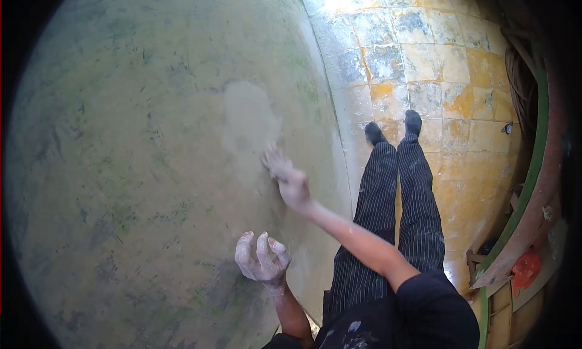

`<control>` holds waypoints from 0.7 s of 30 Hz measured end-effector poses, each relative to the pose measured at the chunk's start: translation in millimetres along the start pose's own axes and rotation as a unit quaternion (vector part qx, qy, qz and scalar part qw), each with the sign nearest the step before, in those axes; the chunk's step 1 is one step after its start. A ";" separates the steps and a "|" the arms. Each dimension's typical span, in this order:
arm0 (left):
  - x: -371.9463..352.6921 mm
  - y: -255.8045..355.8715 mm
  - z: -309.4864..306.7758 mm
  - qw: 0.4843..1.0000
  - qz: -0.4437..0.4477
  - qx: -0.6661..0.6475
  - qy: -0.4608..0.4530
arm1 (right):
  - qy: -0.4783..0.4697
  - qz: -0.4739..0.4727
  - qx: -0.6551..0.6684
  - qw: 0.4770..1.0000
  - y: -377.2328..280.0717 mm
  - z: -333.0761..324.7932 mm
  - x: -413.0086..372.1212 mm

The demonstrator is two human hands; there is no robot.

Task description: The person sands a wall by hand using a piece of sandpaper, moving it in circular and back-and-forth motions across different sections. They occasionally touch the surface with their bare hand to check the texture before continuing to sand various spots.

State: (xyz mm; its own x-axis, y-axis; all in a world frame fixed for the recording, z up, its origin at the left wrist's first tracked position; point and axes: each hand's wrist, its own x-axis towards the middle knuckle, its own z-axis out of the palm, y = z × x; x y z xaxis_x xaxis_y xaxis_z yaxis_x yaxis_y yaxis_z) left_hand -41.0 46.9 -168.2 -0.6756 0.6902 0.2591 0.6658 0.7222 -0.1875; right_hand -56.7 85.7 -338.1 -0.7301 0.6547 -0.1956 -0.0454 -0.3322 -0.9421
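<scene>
My right hand [286, 174] reaches across to the left and lies against a mottled grey-green wall-like surface [151, 143]. Its fingers are stretched out, slightly blurred, and pale powder coats the hand. Just beyond the fingertips is a smooth pale grey patch [250, 114] on that surface. Lower down, my left hand [264, 259] is held up in front of the same surface, fingers curled inward and covered in whitish powder. Whatever its palm may hold is hidden by the curled fingers.
Worn yellow and white tiles [427, 100] make up the floor on the right, meeting the grey-green surface along a line. My feet in dark socks [413, 123] stand there. A curved green edge [532, 167] and a red plastic bag [525, 269] are at far right.
</scene>
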 end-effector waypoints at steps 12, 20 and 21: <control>1.5 0.9 -1.9 1.000 0.002 0.018 -0.014 | 0.118 -0.018 0.055 0.991 -2.6 19.5 164.5; -3.2 -1.5 -4.1 0.999 0.015 0.016 -0.045 | -0.073 -0.174 0.040 0.981 -16.0 -1.5 24.7; -3.1 -2.5 -3.5 0.999 0.015 0.019 -0.042 | -0.024 -0.112 0.077 0.990 8.9 5.9 41.7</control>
State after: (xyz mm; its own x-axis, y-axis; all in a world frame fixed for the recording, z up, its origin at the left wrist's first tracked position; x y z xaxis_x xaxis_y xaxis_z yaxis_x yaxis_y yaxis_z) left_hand -39.5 42.8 -165.2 -0.6809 0.7120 0.1718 0.6749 0.7010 -0.2304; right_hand -91.6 106.0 -353.0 -0.7212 0.6921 0.0292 -0.3099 -0.2846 -0.9072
